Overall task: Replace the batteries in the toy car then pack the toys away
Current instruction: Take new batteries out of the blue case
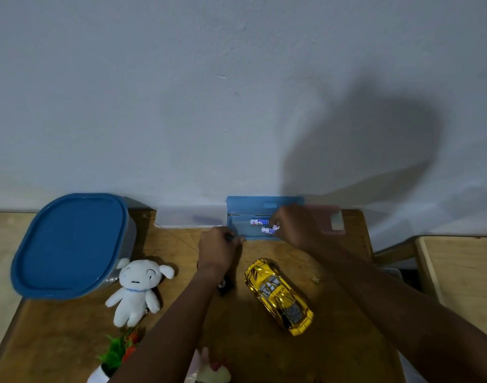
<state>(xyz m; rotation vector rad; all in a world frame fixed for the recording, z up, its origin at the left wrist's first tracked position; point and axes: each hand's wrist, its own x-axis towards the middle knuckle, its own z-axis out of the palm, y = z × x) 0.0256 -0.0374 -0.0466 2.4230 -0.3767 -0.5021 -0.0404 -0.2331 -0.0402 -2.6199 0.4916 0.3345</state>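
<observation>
A shiny gold toy car [279, 295] lies on the wooden table [57, 341], nose towards me and to the right. At the table's back edge a small blue case [238, 225] stands open with its lid against the wall. One battery [258, 222] lies inside it. My right hand [294, 226] reaches into the case and pinches a second battery [268, 230]. My left hand [216, 248] is at the case's front left corner, fingers curled round a small dark object that I cannot identify.
A large container with a blue lid [71, 244] sits at the left. A white plush toy [138, 288] lies beside it. A clear case [189, 218] and a pink case [332, 219] flank the blue one. A small potted plant [118, 352] stands near the front edge.
</observation>
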